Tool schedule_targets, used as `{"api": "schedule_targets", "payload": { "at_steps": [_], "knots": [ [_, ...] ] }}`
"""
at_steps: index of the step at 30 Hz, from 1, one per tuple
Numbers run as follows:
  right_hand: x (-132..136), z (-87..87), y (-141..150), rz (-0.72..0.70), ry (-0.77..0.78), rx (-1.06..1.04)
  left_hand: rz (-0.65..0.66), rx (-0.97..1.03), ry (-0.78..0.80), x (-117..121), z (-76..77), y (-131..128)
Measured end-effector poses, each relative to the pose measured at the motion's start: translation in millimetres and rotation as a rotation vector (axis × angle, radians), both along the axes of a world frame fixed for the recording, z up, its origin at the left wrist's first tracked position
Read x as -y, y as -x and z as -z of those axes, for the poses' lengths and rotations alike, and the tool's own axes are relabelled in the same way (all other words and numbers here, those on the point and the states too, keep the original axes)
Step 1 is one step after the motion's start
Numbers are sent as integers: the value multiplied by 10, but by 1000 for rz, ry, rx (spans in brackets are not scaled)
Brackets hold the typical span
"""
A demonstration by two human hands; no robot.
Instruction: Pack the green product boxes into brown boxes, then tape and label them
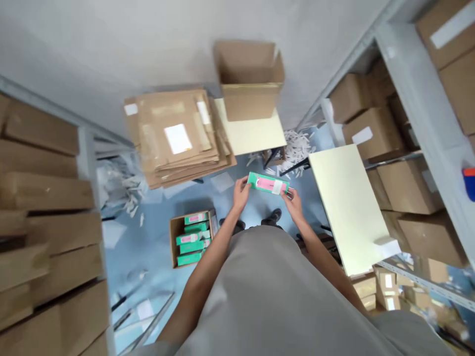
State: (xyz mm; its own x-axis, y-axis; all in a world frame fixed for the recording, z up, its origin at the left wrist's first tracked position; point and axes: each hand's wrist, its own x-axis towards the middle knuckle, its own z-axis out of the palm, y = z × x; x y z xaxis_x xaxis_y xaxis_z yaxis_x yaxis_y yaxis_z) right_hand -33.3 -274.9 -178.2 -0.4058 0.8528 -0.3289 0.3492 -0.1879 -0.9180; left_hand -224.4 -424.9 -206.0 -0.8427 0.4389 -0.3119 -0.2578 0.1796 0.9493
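A long green box with a pink panel and a white label (267, 183) is held up in front of my body, above the floor. My left hand (242, 194) grips its left end, fingers curled round the edge. At the right end my right hand (292, 201) pinches the lower corner near the white label. Below and to the left, an open cardboard carton (173, 242) on the floor holds several similar green boxes (192, 247).
Flattened cardboard (159, 118) is stacked ahead on the left. An open carton (252, 101) stands on a pale table (256, 136). To the right is another pale tabletop (349, 207). Shelves of cartons (55, 198) line both sides. Shredded paper (297, 148) lies on the floor.
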Motion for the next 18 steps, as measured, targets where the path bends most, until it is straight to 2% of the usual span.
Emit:
{"api": "schedule_targets", "payload": {
  "at_steps": [3,6,9,11,14,16,18],
  "knots": [
    [-417,-127,-525,119,65,-30,178,-197,-119,-874,-316,-217],
    [-781,-195,-963,181,119,-85,367,-307,-191,-1769,-600,-525],
    [-1112,-246,-1304,265,66,-86,548,-346,-222,-2613,-803,-900],
    [-1316,-288,-1479,359,32,-45,628,-334,-268,-3081,-874,-1183],
    [-1607,-384,-1657,515,66,-47,613,-131,-332,-3536,-869,-1627],
    [-1792,-464,-1730,614,145,-143,619,141,-301,-3665,-800,-1888],
    [-1964,-542,-1784,698,237,-298,713,410,-197,-3710,-708,-2069]
  ]
}}
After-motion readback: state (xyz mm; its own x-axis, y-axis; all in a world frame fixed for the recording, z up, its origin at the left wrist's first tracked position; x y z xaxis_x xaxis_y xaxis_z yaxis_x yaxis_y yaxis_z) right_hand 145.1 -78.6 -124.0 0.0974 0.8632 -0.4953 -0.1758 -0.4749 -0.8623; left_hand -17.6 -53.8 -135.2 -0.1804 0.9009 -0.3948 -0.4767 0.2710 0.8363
